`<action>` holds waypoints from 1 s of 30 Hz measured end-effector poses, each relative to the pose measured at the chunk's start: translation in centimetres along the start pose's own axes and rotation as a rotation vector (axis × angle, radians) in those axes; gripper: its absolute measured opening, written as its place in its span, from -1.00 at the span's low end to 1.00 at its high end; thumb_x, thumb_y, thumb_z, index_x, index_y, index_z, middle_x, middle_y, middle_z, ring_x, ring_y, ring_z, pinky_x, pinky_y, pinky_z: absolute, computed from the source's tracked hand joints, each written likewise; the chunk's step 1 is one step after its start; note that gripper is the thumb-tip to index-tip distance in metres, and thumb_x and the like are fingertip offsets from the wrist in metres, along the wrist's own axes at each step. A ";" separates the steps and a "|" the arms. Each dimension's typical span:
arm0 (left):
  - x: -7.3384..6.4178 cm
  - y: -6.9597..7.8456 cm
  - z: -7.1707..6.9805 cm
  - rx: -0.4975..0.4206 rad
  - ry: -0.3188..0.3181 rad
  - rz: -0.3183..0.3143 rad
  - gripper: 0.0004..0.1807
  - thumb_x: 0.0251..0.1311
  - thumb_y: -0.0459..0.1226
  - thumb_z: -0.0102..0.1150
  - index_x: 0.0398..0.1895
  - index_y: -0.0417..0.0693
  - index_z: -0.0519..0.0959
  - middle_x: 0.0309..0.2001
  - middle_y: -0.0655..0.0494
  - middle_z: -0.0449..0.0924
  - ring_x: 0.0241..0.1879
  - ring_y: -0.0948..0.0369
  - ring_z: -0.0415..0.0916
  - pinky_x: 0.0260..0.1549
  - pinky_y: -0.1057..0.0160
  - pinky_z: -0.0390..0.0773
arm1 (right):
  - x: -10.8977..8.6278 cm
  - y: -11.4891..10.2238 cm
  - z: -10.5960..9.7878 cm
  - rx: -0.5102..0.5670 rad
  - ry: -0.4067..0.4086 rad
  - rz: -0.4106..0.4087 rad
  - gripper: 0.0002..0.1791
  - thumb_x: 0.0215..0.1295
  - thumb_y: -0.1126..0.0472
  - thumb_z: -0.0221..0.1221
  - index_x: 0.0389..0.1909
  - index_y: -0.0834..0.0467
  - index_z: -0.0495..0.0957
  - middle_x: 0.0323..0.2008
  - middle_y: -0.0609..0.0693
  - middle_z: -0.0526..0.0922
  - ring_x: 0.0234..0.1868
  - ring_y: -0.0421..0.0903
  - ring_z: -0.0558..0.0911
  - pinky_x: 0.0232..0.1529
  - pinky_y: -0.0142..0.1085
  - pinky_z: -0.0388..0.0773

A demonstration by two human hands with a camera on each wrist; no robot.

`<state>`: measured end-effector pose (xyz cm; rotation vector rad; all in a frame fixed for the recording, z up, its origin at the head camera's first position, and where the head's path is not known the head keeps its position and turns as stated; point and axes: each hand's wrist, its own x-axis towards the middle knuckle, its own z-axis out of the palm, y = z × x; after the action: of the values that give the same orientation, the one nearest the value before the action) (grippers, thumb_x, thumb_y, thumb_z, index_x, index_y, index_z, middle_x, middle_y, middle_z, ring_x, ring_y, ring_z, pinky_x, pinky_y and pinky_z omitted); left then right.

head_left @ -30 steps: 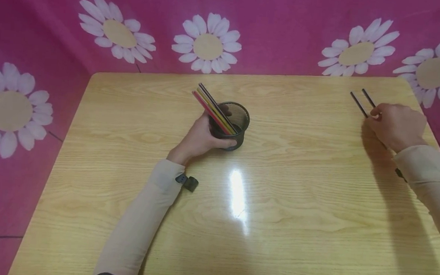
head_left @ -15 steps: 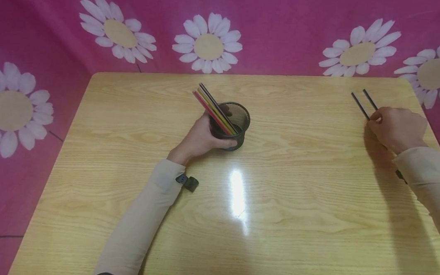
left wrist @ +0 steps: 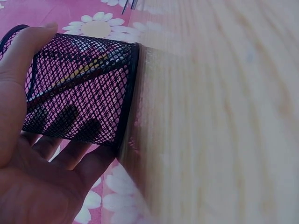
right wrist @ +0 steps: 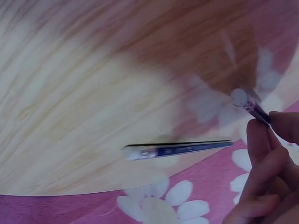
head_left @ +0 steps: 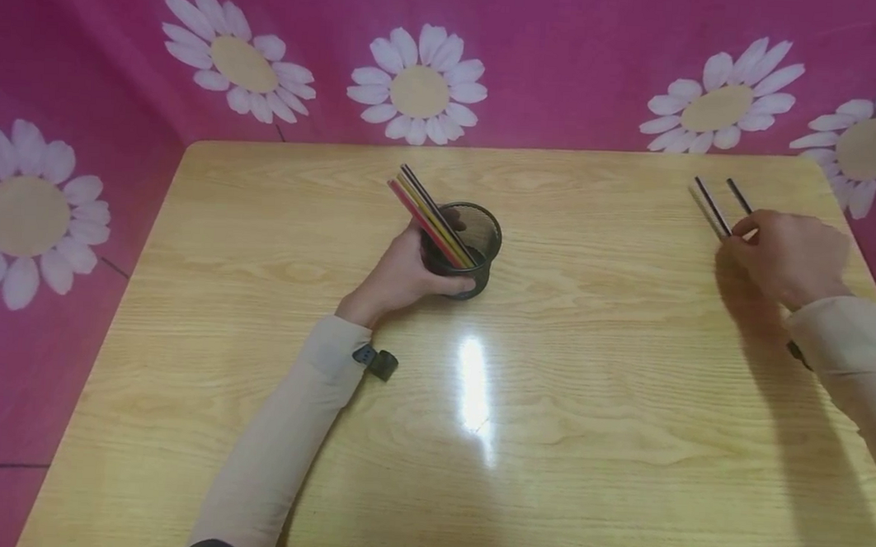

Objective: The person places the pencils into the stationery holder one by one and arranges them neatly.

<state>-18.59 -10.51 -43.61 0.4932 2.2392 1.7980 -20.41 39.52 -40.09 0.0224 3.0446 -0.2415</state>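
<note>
My left hand (head_left: 396, 275) grips a black mesh pencil cup (head_left: 483, 268) around its side, thumb at the front. Several pencils (head_left: 429, 215), red, yellow and dark, lean left inside the cup. In the left wrist view the cup's mesh wall (left wrist: 74, 88) is seen from the side, fingers curving under it. At the far right my right hand (head_left: 796, 251) pinches a dark pencil (right wrist: 256, 111) between thumb and fingers, its pale end free and slightly off the table. A second dark pencil (right wrist: 187, 149) lies on the table beside it.
The wooden table (head_left: 588, 397) has a bright light reflection near its middle. A pink cloth with white daisies (head_left: 553, 65) hangs behind and to the left of it. The right hand is close to the table's right edge.
The pinched pencil has tilted up, its far end now shifted slightly left and apart from its shadow. The left hand and cup have kept their place.
</note>
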 end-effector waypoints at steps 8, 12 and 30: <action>-0.1 0.1 0.0 0.006 0.010 0.001 0.04 0.03 -0.43 0.70 0.57 -0.24 0.30 0.37 -0.13 0.54 0.33 0.11 0.53 0.46 0.23 0.37 | -0.3 -2.6 -0.1 0.056 0.027 -0.059 -0.56 0.56 0.00 0.21 0.05 0.33 0.70 -0.14 0.34 0.79 -0.19 0.38 0.68 -0.32 0.22 0.39; -0.2 0.1 0.0 -0.007 0.011 -0.010 0.03 0.03 -0.43 0.70 0.57 -0.23 0.30 0.36 -0.10 0.54 0.31 0.11 0.53 0.44 0.23 0.39 | -0.6 -4.2 -0.2 0.064 0.049 -0.093 -0.62 0.57 0.04 0.21 0.06 0.30 0.70 -0.16 0.30 0.80 -0.23 0.33 0.69 -0.36 0.18 0.42; 0.0 0.2 0.1 -0.026 0.014 -0.017 0.02 0.03 -0.44 0.69 0.56 -0.22 0.30 0.37 -0.12 0.54 0.31 0.10 0.53 0.45 0.23 0.38 | -2.1 -10.5 -0.5 0.168 0.188 -0.271 -0.76 0.55 0.14 0.26 0.04 0.18 0.76 -0.27 0.16 0.82 -0.59 -0.06 0.53 -0.55 -0.09 0.30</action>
<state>-18.53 -10.35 -43.43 0.4568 2.2188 1.8256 -18.57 29.17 -37.80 -0.3787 3.1966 -0.5437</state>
